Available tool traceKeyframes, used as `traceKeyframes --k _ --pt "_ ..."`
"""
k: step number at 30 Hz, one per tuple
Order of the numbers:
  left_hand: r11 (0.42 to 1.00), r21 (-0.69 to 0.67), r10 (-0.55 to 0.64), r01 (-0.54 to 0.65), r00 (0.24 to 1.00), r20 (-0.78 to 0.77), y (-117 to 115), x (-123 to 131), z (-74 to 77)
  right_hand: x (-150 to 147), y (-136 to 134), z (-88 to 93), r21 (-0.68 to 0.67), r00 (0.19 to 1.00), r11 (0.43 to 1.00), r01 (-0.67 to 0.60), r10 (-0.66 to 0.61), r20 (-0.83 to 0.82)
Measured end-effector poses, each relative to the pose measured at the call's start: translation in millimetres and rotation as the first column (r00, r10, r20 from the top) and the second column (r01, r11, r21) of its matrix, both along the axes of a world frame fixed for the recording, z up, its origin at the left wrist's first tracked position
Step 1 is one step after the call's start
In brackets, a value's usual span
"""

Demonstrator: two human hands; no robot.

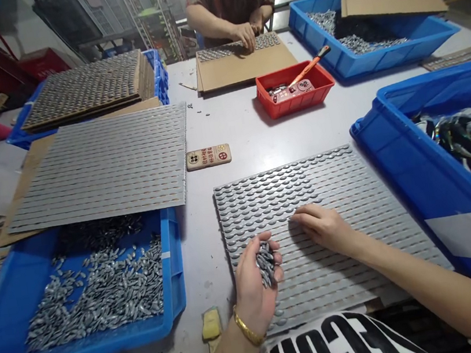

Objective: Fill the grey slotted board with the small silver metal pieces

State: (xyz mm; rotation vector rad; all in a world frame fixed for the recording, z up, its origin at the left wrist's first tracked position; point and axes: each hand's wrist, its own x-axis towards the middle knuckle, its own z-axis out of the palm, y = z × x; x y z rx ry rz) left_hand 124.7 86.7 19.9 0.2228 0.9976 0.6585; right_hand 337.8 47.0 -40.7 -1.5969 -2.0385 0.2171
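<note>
Left hand (255,285) | curled, grasping silver metal pellets (266,263) in my palm | right hand (321,227) | open, released, resting on the ridged metal sheet (289,186), just beside the pellets

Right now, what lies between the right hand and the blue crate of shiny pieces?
The head view shows a grey sheet of rowed pieces, running from under the right hand nearly to the blue crate.

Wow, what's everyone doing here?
A person's left hand holds small silvery oval pieces at the edge of a ridged grey sheet, while their right hand rests on the sheet. More pieces lie in a blue crate. Across the table, a co-worker's hand touches rows of pieces on cardboard.
</note>
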Motion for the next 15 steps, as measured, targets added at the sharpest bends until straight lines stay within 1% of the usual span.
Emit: traceKeyframes --k 2,4,7,9,11,12,14,15 --pt "0.999 -0.008 -0.035 0.035 0.999 0.011 -5 1 -4.2 -1 3 -4.4 0.012 0.993 1.0 -0.023 0.022 0.12" --pt "0.998 0.018 -0.067 0.067 0.998 0.007 -10 3 -6.6 -2 4 -4.3 0.008 0.98 0.999 -0.033 0.031 0.197" --pt "0.991 0.041 -0.127 0.127 0.992 -0.003 -14 5 -6.5 -2 6 -1.7 -0.012 0.964 0.999 -0.044 0.045 0.262" --pt "0.986 0.05 -0.156 0.157 0.988 -0.013 -15 6 -5.8 -1 6 -0.1 -0.028 0.963 0.998 -0.048 0.053 0.264" --pt "0.983 0.07 -0.171 0.172 0.985 -0.024 -15 7 -6.0 -1 5 3.8 -0.029 0.978 0.999 -0.031 0.037 0.207" --pt "0.981 0.082 -0.173 0.174 0.985 -0.027 -15 7 -6.4 -2 4 7.5 -0.027 0.989 0.999 -0.017 0.02 0.147" --pt "0.98 0.101 -0.168 0.171 0.985 -0.034 -16 9 -7.7 -7 0 19.2 -0.06 0.999 0.998 0.002 -0.004 -0.043" --pt "0.98 0.107 -0.164 0.167 0.986 -0.039 -16 10 -8.4 -11 -3 26.5 -0.097 0.987 0.995 -0.006 -0.01 -0.16"
